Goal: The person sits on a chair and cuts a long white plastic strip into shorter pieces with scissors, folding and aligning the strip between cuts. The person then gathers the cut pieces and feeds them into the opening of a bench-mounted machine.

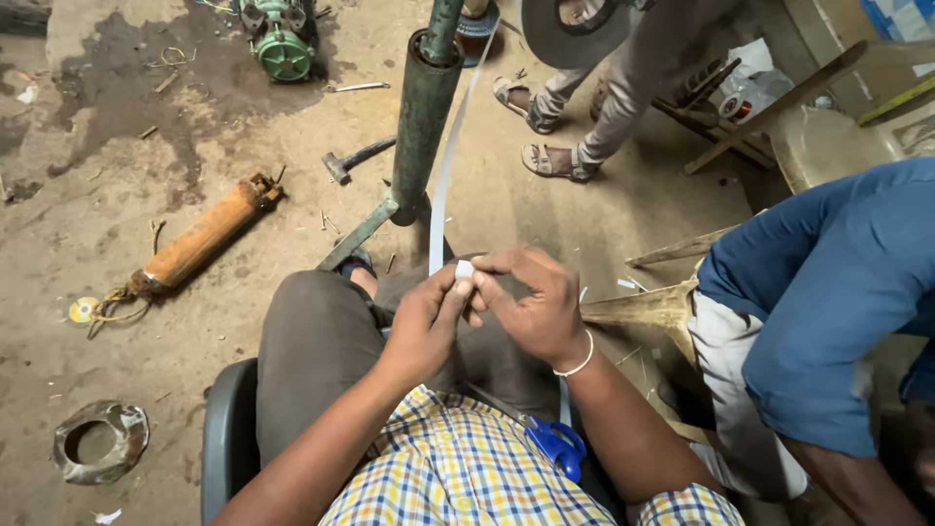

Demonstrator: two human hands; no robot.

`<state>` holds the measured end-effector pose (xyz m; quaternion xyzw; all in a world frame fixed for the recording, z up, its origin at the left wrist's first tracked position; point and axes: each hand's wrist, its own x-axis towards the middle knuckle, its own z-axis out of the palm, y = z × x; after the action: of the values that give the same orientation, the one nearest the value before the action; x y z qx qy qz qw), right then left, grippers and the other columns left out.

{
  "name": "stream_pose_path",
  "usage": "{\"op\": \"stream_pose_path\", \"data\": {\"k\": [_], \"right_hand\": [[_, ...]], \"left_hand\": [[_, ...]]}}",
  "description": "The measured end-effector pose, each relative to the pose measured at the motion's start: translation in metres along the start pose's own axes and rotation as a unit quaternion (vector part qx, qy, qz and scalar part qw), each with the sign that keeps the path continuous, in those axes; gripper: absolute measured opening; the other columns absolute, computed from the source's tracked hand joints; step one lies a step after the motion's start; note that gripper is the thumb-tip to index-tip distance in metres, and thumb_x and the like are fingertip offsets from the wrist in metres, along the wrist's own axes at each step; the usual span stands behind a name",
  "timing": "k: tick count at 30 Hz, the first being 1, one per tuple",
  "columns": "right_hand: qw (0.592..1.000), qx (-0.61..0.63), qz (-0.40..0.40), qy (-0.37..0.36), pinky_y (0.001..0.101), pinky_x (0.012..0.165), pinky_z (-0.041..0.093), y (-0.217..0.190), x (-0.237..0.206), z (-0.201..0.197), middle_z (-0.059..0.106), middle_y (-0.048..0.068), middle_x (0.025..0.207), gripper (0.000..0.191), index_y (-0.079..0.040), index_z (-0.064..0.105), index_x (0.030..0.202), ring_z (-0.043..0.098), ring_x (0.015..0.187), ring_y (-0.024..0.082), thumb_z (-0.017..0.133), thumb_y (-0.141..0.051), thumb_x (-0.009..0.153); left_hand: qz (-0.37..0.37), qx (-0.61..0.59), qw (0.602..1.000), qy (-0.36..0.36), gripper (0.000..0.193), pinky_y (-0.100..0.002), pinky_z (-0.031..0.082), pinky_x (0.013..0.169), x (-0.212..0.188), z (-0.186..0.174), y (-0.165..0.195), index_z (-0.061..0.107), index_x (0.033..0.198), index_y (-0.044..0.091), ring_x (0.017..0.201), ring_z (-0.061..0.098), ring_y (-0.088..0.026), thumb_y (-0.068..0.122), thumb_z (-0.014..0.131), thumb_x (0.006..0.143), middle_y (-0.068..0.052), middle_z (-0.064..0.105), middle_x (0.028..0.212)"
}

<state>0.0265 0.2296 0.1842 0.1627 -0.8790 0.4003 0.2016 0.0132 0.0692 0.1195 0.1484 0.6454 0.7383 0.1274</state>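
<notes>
I sit with both hands raised over my lap. My left hand (426,321) and my right hand (529,300) meet on the end of a long white strip (443,185), pinching a small folded white piece between thumbs and fingers. The strip runs up and away alongside a green metal pipe (423,112) standing in front of my knees. Blue-handled scissors (556,444) lie in my lap against my checked shirt. A white band circles my right wrist.
A person in a blue shirt (828,292) sits close on my right. Another person's sandalled feet (555,161) stand beyond. On the dirt floor lie an orange cylinder (200,239), a hammer (353,159), a green motor (282,44) and a metal ring (100,440).
</notes>
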Motion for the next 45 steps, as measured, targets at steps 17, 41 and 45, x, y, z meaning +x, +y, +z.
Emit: {"op": "stream_pose_path", "data": {"k": [17, 41, 45], "right_hand": [[0.989, 0.145, 0.029, -0.032, 0.0291, 0.086, 0.055, 0.013, -0.005, 0.012, 0.072, 0.005, 0.105, 0.028, -0.005, 0.067, 0.115, 0.07, 0.097, 0.015, 0.076, -0.007, 0.089], [0.941, 0.251, 0.194, -0.114, 0.0259, 0.083, 0.053, 0.049, -0.007, 0.028, 0.077, 0.004, 0.099, 0.02, 0.001, 0.076, 0.11, 0.065, 0.091, 0.008, 0.075, -0.012, 0.094], [0.939, 0.253, 0.198, -0.121, 0.0254, 0.084, 0.053, 0.051, -0.006, 0.026, 0.076, 0.003, 0.099, 0.02, 0.0, 0.076, 0.11, 0.065, 0.092, 0.008, 0.074, -0.013, 0.094]], "left_hand": [[0.027, -0.01, 0.999, 0.026, 0.022, -0.024, 0.052, 0.072, 0.0, -0.004, -0.012, 0.063, 0.11, 0.001, 0.077, 0.064, -0.011, 0.017, 0.048, 0.108, -0.003, 0.067, 0.09], [0.188, -0.528, 0.8, 0.215, 0.015, -0.047, 0.048, 0.113, -0.001, -0.124, 0.01, 0.06, 0.12, 0.012, 0.105, 0.059, -0.022, 0.023, 0.055, 0.112, -0.007, 0.061, 0.111], [0.198, -0.522, 0.801, 0.219, 0.014, -0.048, 0.049, 0.114, -0.002, -0.127, 0.008, 0.059, 0.123, 0.012, 0.106, 0.059, -0.023, 0.022, 0.055, 0.113, -0.006, 0.06, 0.109]]}}
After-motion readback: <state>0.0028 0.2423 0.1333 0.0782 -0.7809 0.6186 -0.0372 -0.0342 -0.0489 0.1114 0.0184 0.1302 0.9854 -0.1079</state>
